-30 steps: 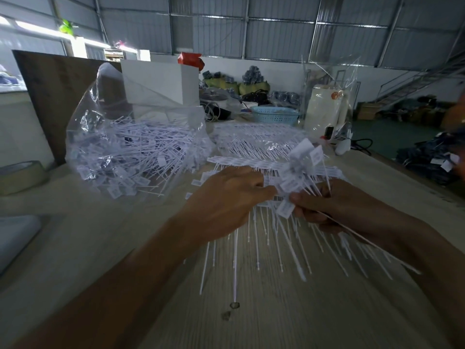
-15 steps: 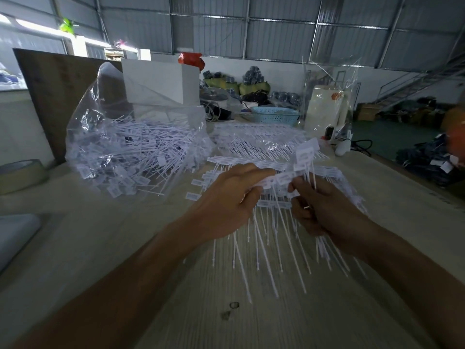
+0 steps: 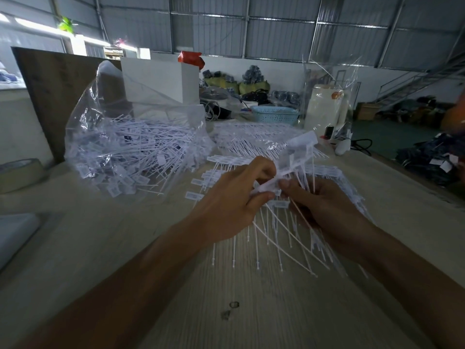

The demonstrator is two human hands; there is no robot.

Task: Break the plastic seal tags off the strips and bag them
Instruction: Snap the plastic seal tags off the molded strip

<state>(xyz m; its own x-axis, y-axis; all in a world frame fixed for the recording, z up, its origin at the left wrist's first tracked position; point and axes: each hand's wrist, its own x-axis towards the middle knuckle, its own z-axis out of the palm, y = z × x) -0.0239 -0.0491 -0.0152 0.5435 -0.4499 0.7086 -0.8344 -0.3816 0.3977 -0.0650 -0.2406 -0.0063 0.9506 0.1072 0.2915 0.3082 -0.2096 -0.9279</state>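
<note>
Both hands meet over the middle of the wooden table [image 3: 251, 311]. My left hand [image 3: 231, 200] pinches one end of a strip of white plastic seal tags [image 3: 299, 157], and my right hand [image 3: 324, 210] grips the same strip from the other side, thumb on top. The strip's thin tails hang down and fan out toward me. Under the hands lies a pile of more tag strips [image 3: 256, 137]. To the left stands an open clear plastic bag [image 3: 130, 149] full of loose white seal tags.
A roll of tape [image 3: 20, 172] sits at the left edge and a white box [image 3: 158, 81] behind the bag. A blue basket [image 3: 274, 115] and a clear bag with a white roll [image 3: 324, 109] stand at the back right. The table's right edge drops to a floor with dark bundles.
The right hand has shifted left and up along the strip to meet the left hand. The strip's upper end now sticks up higher and its tails have swung toward me.
</note>
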